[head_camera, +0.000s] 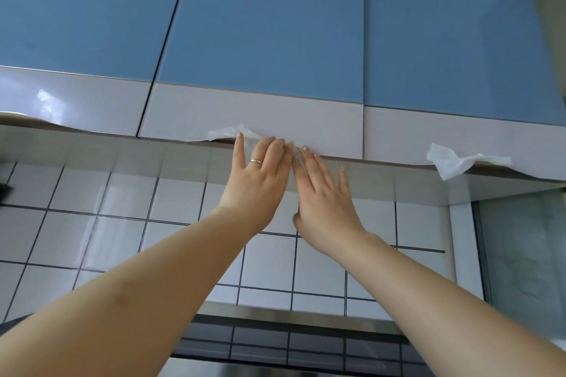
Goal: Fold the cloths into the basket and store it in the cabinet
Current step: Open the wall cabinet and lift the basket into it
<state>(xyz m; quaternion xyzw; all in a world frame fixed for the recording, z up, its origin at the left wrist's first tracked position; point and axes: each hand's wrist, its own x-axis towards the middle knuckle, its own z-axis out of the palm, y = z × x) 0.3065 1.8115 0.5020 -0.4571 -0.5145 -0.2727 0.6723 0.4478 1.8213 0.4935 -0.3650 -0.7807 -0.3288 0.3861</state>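
Both forearms reach up from the bottom edge, nearest the lens, and meet at the lower edge of a wall cabinet [275,24] with glossy blue doors that fills everything above the hands. Each door ends in a pale band [251,119] along its bottom, and the fingertips of both hands lie right at that band's lower rim. Below and behind the hands runs a wall of white tiles [122,208] with dark grout; lower still, under the wrists, a dark tiled strip [291,346] crosses beneath a metal ledge.

The left hand [255,184], with a ring on one finger, has its fingers straight and close together, pressed flat up against the cabinet's edge; it grasps nothing. The right hand [326,196] sits just beside it, touching it at the fingertips, fingers likewise extended and slightly spread, thumb tucked low, holding nothing.

A white cloth [228,133] pokes out from under the door edge just above and left of the left hand's fingertips, which touch it. A second white cloth [453,164] hangs crumpled from the same edge well to the right of the right hand. No basket shows.
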